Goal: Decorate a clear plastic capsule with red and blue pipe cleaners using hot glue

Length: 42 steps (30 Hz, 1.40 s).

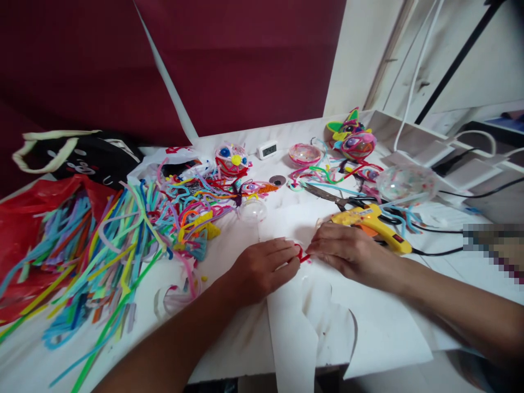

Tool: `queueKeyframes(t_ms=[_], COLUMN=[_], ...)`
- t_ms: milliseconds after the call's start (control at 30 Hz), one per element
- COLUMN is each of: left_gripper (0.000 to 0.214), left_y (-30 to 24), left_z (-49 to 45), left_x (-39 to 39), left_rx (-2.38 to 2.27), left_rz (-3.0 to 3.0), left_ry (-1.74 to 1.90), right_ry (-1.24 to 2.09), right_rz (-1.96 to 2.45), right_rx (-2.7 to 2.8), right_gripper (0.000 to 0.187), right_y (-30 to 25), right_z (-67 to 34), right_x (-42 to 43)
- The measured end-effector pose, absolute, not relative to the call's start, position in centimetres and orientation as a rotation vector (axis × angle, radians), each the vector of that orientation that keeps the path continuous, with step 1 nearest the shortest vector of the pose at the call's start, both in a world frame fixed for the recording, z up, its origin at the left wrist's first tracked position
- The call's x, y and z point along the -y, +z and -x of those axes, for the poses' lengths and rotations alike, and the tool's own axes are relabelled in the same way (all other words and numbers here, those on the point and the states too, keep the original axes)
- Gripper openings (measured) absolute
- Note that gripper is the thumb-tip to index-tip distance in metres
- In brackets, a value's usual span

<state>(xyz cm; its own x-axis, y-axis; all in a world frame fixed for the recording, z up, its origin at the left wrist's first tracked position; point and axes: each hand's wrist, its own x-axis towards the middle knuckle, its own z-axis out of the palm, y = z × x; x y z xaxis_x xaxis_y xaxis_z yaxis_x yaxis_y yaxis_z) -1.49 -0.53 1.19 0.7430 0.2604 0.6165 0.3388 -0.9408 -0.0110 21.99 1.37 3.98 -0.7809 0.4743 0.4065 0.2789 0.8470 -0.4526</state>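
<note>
Both my hands meet over white paper at the middle of the table. Between the fingertips shows a short red pipe cleaner, bent into a small shape. My left hand is closed on its left part. The fingers of my right hand are pinched together at its right end. Just beyond my right hand lies a yellow glue gun on its side, and behind that a pair of scissors. A clear plastic half-ball sits beyond my left hand.
Loose pipe cleaners spread over the left side, beside a red plastic bag and a black bag. Decorated balls, a small clock and a clear bowl stand farther back. Dark cables run right.
</note>
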Motion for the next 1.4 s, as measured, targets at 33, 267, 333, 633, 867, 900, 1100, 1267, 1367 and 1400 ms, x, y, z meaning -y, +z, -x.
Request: queueKeyframes(t_ms=[33,267,333,633,867,900,1100,1267,1367,1400], left_gripper=[0.018,0.017,0.016,0.015,0.023,0.023,0.018,0.017,0.016,0.016], left_y=[1.2,1.1,1.0,1.0,1.1,1.1,1.3,1.2,1.3,1.3], left_z=[1.5,1.5,1.5,1.6,1.6,1.6,1.6,1.6,1.6,1.5], left_x=[0.5,0.5,0.5,0.5,0.6,0.7,0.9,0.8,0.7,0.7], left_rx=[0.487,0.497,0.510,0.543,0.712,0.739,0.886,0.795,0.768,0.768], left_rz=[2.819,2.837,2.834,2.870,2.939,2.937,2.886,2.868,2.880,2.886], left_ry=[-0.970,-0.956,-0.957,-0.965,-1.065,-1.074,-1.028,-1.050,-1.046,-1.041], right_ry=[0.523,0.562,0.555,0.456,0.374,0.367,0.398,0.423,0.502,0.537], right_rz=[0.568,0.545,0.527,0.442,0.384,0.374,0.344,0.380,0.438,0.468], right_rx=[2.506,2.555,2.582,2.700,2.794,2.806,2.851,2.920,2.944,2.948], right_gripper=[0.018,0.018,0.019,0.022,0.025,0.025,0.021,0.017,0.016,0.016], right_y=[3.9,3.6,3.8,5.0,5.1,5.2,5.5,6.0,6.3,6.4], right_z=[-21.9,-21.7,-21.7,-20.9,-20.6,-20.6,-20.2,-19.7,-19.4,-19.3], right_x=[-1.5,-2.3,-2.5,-3.4,-4.1,-4.2,-4.6,-4.9,-5.1,-5.2])
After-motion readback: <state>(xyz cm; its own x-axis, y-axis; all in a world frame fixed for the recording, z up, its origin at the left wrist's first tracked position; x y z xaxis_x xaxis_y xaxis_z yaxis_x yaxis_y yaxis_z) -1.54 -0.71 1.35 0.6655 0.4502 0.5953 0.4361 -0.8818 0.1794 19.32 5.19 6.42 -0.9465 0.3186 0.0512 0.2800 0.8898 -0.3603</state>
